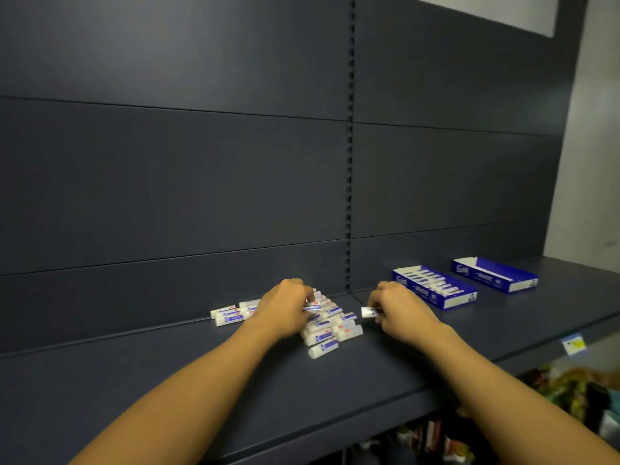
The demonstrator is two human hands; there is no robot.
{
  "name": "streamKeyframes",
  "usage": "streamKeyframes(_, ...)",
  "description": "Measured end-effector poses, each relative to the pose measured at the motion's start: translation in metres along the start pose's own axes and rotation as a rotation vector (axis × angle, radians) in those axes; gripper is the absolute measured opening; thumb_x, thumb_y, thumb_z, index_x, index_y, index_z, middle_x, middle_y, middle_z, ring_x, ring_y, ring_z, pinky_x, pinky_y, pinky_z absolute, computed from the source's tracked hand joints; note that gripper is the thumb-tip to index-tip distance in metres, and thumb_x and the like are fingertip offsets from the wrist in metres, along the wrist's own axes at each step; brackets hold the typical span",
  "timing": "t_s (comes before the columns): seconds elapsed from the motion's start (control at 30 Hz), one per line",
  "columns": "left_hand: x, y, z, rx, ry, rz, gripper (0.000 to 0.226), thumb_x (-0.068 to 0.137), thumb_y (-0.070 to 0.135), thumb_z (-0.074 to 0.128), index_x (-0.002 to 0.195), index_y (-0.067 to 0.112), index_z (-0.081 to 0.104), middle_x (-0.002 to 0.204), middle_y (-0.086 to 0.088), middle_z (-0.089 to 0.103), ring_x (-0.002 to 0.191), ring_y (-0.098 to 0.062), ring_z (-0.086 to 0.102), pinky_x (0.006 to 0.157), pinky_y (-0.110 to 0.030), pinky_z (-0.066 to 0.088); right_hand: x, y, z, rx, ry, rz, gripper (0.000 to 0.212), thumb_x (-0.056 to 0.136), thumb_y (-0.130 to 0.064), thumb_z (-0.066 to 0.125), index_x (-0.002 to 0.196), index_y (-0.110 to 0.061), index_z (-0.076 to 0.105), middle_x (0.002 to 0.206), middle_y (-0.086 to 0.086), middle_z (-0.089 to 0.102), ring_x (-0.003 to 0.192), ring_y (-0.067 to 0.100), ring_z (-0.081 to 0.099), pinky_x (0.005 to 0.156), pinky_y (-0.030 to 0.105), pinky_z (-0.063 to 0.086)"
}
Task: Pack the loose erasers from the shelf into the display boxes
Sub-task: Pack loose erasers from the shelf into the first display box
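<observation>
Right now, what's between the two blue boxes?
Head view: only bare dark shelf lies between the blue cardboard box of erasers and the empty blue cardboard box.

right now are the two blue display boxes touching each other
Apart. The head view shows bare dark shelf between the nearer display box, which holds erasers, and the farther display box.
</observation>
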State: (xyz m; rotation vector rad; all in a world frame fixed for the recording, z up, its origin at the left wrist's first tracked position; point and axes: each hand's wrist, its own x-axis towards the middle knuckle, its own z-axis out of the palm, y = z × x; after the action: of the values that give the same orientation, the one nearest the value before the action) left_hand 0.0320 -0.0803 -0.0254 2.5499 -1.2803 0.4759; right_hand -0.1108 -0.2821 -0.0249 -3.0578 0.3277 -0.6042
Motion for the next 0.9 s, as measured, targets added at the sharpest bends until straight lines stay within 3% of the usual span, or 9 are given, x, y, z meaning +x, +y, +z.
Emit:
streamKeyframes(0.17,0.019,0.053,0.007,0.024,-0.015,0.031,0.025,0.091,0.019,0.065,0.116,0.018,0.066,0.118,-0.002,0.057,0.106,-0.027,0.059,0.086,-0.039,0.053,-0.021,0.046,-0.013,-0.030,-0.013,0.055,0.017,0.090,-0.011,0.065,0.107,-0.015,0.068,0.115,0.003,0.057,0.101,0.024,0.058,0.084,0.036,0.053)
streamKeyframes(0.43,0.042,0.145,0.019,0.017,-0.022,0.024,0.018,0.090,0.015,0.065,0.108,0.016,0.066,0.115,-0.004,0.057,0.104,-0.029,0.060,0.079,-0.037,0.050,-0.057,0.114,-0.037,-0.080,-0.014,0.093,0.018,0.092,-0.012,0.063,0.108,-0.013,0.069,0.120,0.006,0.057,0.108,0.029,0.059,0.088,0.040,0.054)
streamKeyframes(0.63,0.055,0.208,0.026,0.057,-0.019,0.004,0.020,0.088,0.010,0.060,0.106,0.015,0.066,0.114,-0.004,0.057,0.101,-0.028,0.060,0.077,-0.036,0.051,-0.084,0.168,-0.057,-0.123,-0.017,0.066,0.025,0.089,-0.010,0.063,0.113,-0.014,0.069,0.122,0.006,0.057,0.113,0.027,0.057,0.089,0.037,0.053)
streamKeyframes(0.9,0.076,0.268,0.032,0.038,0.020,0.000,0.022,0.091,0.015,0.062,0.113,0.012,0.065,0.120,-0.008,0.058,0.103,-0.025,0.060,0.081,-0.035,0.054,-0.110,0.230,-0.077,-0.135,-0.005,0.088,0.025,0.088,-0.011,0.066,0.113,-0.014,0.068,0.119,0.005,0.056,0.109,0.025,0.056,0.079,0.030,0.046)
